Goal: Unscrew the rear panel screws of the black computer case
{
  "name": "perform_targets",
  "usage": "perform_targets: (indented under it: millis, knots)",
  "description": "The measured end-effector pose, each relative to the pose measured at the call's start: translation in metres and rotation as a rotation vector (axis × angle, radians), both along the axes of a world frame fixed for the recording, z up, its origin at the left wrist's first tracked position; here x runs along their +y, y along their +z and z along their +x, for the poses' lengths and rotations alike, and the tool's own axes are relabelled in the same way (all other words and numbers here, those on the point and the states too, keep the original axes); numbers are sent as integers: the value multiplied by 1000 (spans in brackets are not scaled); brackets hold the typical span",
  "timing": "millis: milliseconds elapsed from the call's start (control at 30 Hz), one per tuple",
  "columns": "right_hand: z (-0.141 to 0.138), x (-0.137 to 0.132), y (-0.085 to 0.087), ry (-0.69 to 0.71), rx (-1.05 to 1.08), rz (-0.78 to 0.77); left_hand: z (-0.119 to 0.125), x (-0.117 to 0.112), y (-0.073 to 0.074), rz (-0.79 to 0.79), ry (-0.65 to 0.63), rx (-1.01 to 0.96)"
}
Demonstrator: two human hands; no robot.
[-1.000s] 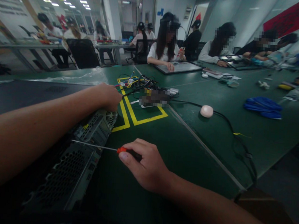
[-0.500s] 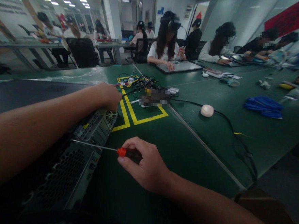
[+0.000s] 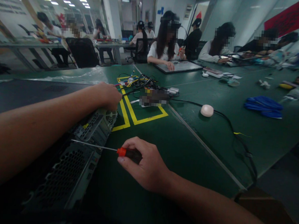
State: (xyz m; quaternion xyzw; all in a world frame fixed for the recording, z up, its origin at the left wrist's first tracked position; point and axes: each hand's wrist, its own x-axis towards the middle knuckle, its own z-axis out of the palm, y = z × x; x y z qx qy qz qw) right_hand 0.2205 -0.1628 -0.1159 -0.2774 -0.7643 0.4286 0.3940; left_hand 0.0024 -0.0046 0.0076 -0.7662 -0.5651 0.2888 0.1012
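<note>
A desktop computer case lies on the left, its perforated metal panel and ports facing me. My left hand is closed in a curl at the case's far corner, close to a dark cable; its fingertips and whatever they grip are hidden. In my right hand is a screwdriver with a red and dark handle, held between thumb and fingers. Its long thin shaft points left, and the tip overlaps the case's panel in view; whether it touches cannot be made out.
Tangled cables lie beyond the case on the green table, near yellow tape. A pale round object sits by a black cable. Blue folded material lies right. Several people work farther back, one at a flat panel.
</note>
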Motion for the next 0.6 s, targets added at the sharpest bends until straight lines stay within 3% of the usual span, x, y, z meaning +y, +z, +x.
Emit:
perform_targets:
  millis: [200, 600]
  knots:
    - [-1, 0, -1, 5, 2, -14, 0, 0, -2, 18, 23, -72]
    - [0, 0, 1, 1, 1, 2, 2, -2, 1, 0, 10, 41]
